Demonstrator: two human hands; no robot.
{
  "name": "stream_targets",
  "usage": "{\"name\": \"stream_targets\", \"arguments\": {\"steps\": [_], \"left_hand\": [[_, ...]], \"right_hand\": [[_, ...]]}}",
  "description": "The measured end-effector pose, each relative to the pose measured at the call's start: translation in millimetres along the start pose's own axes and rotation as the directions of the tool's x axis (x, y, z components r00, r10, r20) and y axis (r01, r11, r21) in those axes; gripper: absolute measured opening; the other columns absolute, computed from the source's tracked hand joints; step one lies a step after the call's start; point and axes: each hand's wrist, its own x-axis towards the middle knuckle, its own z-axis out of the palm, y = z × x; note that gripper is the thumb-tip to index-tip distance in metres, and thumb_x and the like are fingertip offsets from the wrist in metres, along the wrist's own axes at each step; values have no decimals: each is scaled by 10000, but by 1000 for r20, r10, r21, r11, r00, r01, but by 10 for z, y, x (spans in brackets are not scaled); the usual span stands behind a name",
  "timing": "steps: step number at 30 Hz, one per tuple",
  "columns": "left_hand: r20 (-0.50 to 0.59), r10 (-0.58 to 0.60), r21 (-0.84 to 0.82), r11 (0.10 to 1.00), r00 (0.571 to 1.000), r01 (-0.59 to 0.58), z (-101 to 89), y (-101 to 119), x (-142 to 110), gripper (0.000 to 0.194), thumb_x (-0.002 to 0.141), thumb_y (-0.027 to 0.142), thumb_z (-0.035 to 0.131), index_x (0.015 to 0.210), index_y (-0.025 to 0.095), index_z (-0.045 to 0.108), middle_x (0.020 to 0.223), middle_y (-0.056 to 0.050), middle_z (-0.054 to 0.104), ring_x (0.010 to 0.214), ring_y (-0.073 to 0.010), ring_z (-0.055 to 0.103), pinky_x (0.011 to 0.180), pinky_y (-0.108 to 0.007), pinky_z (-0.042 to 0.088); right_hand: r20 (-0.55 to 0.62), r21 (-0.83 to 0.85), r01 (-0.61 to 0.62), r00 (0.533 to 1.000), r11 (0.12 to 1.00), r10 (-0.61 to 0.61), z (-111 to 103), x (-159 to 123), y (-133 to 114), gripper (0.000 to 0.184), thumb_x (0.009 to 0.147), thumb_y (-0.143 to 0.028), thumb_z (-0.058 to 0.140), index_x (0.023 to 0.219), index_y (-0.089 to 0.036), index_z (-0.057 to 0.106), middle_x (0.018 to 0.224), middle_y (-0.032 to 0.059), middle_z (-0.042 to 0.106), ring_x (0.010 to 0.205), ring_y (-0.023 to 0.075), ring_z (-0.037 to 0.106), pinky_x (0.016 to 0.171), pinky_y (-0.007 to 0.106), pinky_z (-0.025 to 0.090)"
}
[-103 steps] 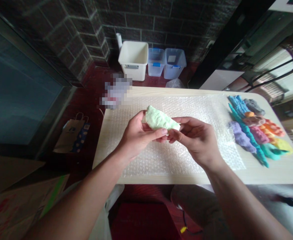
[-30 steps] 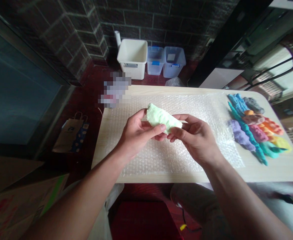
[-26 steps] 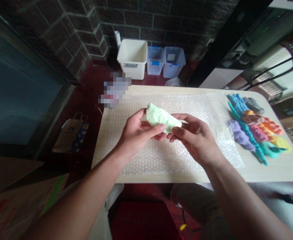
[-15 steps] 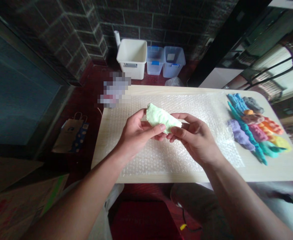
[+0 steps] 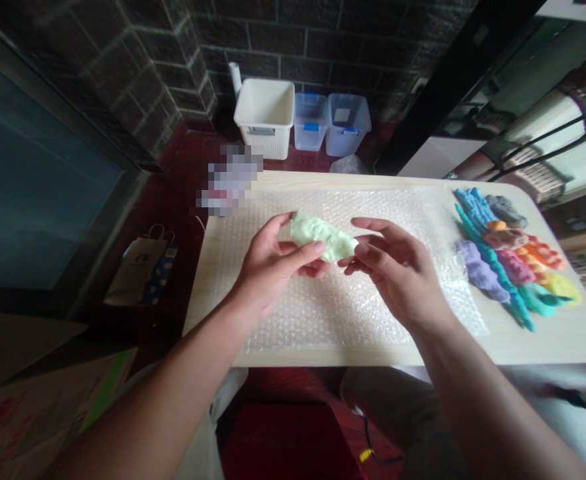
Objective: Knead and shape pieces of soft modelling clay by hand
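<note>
A pale green lump of modelling clay [image 5: 323, 235], long and dented on its surface, is held up above the bubble wrap [image 5: 323, 313]. My left hand [image 5: 277, 263] is closed round its left part, thumb on the near side and fingers behind and below. At the lump's right end, my right hand [image 5: 395, 267] touches it with the thumb, other fingers curled behind and the index finger lifted away. The fingertips behind the clay are partly hidden.
Several coloured clay pieces, among them a purple lump [image 5: 480, 270] and a teal strip [image 5: 497, 270], lie on the right of the table [image 5: 547, 347]. Beyond it stand a white bin [image 5: 267, 137] and two clear boxes. A paper bag [image 5: 135, 270] is on the floor at left.
The right hand has shifted slightly right, and its index finger has lifted off the clay. The clay sits a little lower and is tilted differently. The left hand keeps its hold.
</note>
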Motion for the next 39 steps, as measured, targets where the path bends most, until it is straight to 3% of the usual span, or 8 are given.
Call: {"name": "stream_targets", "arguments": {"steps": [6, 11, 14, 18, 21, 25, 32, 39], "left_hand": [[0, -53, -61, 997, 999, 53, -15, 6, 10, 852, 731, 268, 930, 1430, 193, 449, 829, -19, 777, 634, -173, 754, 641, -285, 618], [45, -52, 36, 998, 998, 50, -34, 2, -23, 889, 795, 386, 889, 1502, 196, 384, 772, 0, 757, 627, -189, 739, 649, -321, 603], [28, 127, 322, 938, 991, -129, -84, 21, -50, 742, 919, 524, 749, 1514, 208, 439, 678, 33, 674, 614, -182, 677, 643, -326, 565], [130, 573, 729, 498, 809, -470, -132, 64, -76, 547, 889, 483, 781, 1338, 192, 670, 893, -42, 664, 841, -211, 629, 827, -375, 549], [326, 649, 706, 317, 688, -633, -113, 69, -82, 390, 890, 376, 807, 1238, 211, 745, 1110, -90, 696, 1051, -243, 648, 954, -392, 541], [398, 625, 614, 363, 671, -701, -67, 40, -84, 116, 978, 241, 712, 1061, 239, 792, 1016, -56, 759, 1000, -209, 704, 909, -357, 566], [408, 612, 610, 370, 678, -701, -58, 22, -101, 108, 984, 214, 703, 1048, 224, 789, 997, -56, 782, 958, -196, 721, 870, -338, 579], [345, 588, 603, 460, 732, -653, -23, 47, -122, 89, 983, 276, 713, 973, 221, 783, 956, -56, 787, 926, -202, 731, 863, -348, 597]], "right_hand": [[171, -501, 443, 893, 744, -417, -6, -57, -47, 382, 847, -219, 865, 1208, -313, 781, 1232, 76, 749, 1153, 287, 700, 984, 465, 604], [231, -623, 503, 850, 598, -474, 0, -78, -42, 237, 928, -214, 778, 1144, -303, 822, 1150, 74, 792, 1054, 272, 744, 932, 448, 621], [205, -626, 507, 840, 593, -503, -5, -78, -46, 230, 914, -192, 789, 1114, -302, 823, 1098, 65, 799, 1017, 262, 750, 895, 429, 622], [170, -608, 490, 849, 625, -500, 2, -85, -54, 191, 923, -199, 784, 1083, -300, 815, 1056, 58, 799, 982, 255, 749, 855, 425, 624], [148, -577, 471, 864, 667, -481, 13, -95, -52, 146, 934, -223, 781, 1061, -286, 814, 1026, 61, 804, 943, 249, 748, 829, 425, 623], [151, -514, 449, 886, 731, -439, 24, -103, -50, 128, 931, -249, 792, 1053, -279, 812, 975, 59, 809, 881, 238, 738, 782, 414, 605], [207, -545, 484, 869, 685, -449, 16, -121, -79, 123, 938, -207, 767, 1019, -283, 818, 903, 35, 801, 664, 170, 632, 556, 338, 470], [135, -502, 392, 916, 771, -378, 39, -128, -41, 105, 930, -285, 796, 1028, -291, 833, 910, 56, 802, 773, 220, 694, 655, 386, 535]]}}
